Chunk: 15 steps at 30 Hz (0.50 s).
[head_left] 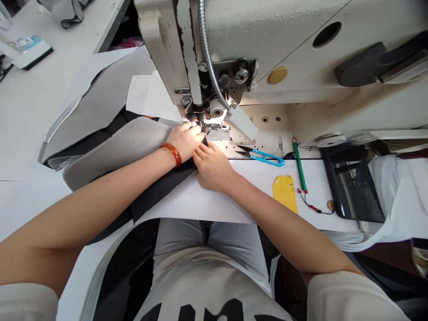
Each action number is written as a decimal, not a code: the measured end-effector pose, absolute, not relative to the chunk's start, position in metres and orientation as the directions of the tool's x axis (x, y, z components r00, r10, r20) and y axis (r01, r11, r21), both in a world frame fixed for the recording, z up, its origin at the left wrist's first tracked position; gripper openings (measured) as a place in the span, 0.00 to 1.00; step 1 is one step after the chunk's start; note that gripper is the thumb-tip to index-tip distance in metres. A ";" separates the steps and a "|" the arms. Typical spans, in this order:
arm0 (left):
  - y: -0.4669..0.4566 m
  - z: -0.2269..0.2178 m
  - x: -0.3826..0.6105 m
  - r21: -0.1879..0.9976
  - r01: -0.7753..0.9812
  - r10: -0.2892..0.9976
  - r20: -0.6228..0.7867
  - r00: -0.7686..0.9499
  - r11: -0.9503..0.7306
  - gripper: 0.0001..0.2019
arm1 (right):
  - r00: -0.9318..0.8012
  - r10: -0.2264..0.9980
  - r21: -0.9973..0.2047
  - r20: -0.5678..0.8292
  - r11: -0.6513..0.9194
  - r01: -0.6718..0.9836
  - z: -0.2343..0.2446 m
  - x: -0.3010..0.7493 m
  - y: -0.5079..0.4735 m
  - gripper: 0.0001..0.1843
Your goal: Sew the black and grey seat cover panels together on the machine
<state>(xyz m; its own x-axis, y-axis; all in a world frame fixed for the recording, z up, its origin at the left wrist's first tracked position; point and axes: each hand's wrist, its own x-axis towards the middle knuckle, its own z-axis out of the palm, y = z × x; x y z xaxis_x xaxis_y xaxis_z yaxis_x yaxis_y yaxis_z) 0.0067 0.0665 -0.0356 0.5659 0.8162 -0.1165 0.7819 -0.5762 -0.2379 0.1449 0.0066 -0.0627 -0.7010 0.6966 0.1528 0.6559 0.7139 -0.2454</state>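
Under the needle area of a sewing machine (217, 118) lies a grey-and-black fabric piece (123, 140), its bulk spread out to the left. My left hand (185, 139), with an orange-brown bracelet (174, 154) at the wrist, grips the fabric close to the presser foot, fingers curled and their tips partly lost in the lamp glare. Touching it from the right, my right hand (214, 167) pinches the black edge of the same fabric just in front of the foot. The part of the fabric beneath my fingers is hidden.
Blue thread snips (267, 158) lie right of my right hand. Beyond them are a green pen (300, 165), a yellow card (285, 193) and a dark phone-like object (352, 185). The white table (214, 207) ends just before my lap. A flexible metal lamp (209, 53) hangs above.
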 end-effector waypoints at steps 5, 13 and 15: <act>0.070 -0.042 0.002 -0.210 0.752 0.770 -0.004 0.638 -0.625 0.16 | -0.720 0.656 -0.111 0.227 0.751 0.650 -0.066 0.135 -0.001 0.23; 0.054 -0.018 -0.008 -0.463 0.656 0.731 0.025 0.682 -0.596 0.19 | -0.833 0.491 -0.145 0.255 0.871 0.469 -0.072 0.153 0.021 0.17; 0.052 -0.009 -0.007 -0.462 0.651 0.754 -0.064 0.653 -0.603 0.20 | -0.864 0.441 -0.253 0.242 0.889 0.382 -0.073 0.159 0.024 0.15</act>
